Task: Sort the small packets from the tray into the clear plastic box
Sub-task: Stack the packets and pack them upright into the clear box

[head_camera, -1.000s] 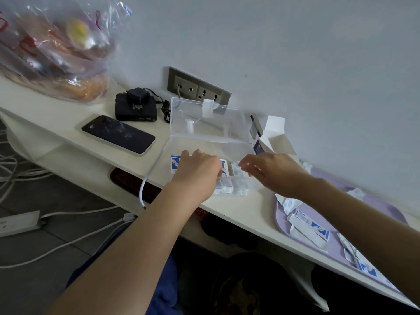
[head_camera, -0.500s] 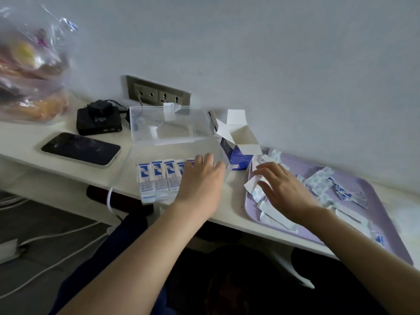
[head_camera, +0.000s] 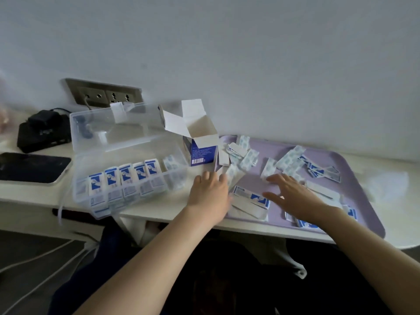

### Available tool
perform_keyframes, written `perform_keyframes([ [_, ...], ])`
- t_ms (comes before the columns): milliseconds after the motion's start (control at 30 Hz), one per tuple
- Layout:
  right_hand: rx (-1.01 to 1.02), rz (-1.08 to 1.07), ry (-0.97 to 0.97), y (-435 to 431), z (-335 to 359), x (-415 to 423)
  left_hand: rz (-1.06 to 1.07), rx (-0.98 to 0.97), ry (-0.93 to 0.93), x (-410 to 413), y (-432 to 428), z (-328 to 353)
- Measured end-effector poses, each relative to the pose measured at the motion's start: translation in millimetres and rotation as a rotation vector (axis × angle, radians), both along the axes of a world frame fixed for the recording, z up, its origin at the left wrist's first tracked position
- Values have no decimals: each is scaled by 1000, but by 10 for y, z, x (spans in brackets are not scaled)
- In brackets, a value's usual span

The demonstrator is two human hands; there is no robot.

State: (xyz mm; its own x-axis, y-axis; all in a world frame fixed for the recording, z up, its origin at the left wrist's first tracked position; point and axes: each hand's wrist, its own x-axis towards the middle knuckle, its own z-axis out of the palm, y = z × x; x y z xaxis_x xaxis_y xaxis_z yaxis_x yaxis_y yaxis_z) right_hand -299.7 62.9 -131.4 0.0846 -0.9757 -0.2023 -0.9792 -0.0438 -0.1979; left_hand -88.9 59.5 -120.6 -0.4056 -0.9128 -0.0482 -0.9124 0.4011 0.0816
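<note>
A clear plastic box with its lid raised stands on the white shelf, holding a row of several blue-and-white packets upright. To its right lies a lilac tray strewn with several small packets, some blue-and-white, some pale patterned. My left hand hovers at the tray's left edge, fingers relaxed, holding nothing. My right hand is spread over the tray's front packets, fingers straight, just right of a long blue-and-white packet.
An opened blue-and-white carton stands between box and tray. A black phone and a black device with a plug sit at left below a wall socket. Cables hang under the shelf.
Both hands have moved right from the clear box to the tray; the left hand left the box and the right hand reached further onto the tray. The camera turned right.
</note>
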Motion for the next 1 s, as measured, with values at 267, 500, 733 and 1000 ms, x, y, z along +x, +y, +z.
perform_keyframes([
  [267, -22, 211, 48, 165, -42, 301, 97, -36, -38, -186, -166, -156],
  [500, 87, 125, -122, 115, -3, 392, 232, -69, -90, -285, -234, -262],
  [733, 102, 129, -102, 115, 18, 388, 280, -40, -31, -377, -259, -270],
  [1000, 134, 113, -139, 150, 99, 335, 253, -104, 55, -326, -307, -173],
])
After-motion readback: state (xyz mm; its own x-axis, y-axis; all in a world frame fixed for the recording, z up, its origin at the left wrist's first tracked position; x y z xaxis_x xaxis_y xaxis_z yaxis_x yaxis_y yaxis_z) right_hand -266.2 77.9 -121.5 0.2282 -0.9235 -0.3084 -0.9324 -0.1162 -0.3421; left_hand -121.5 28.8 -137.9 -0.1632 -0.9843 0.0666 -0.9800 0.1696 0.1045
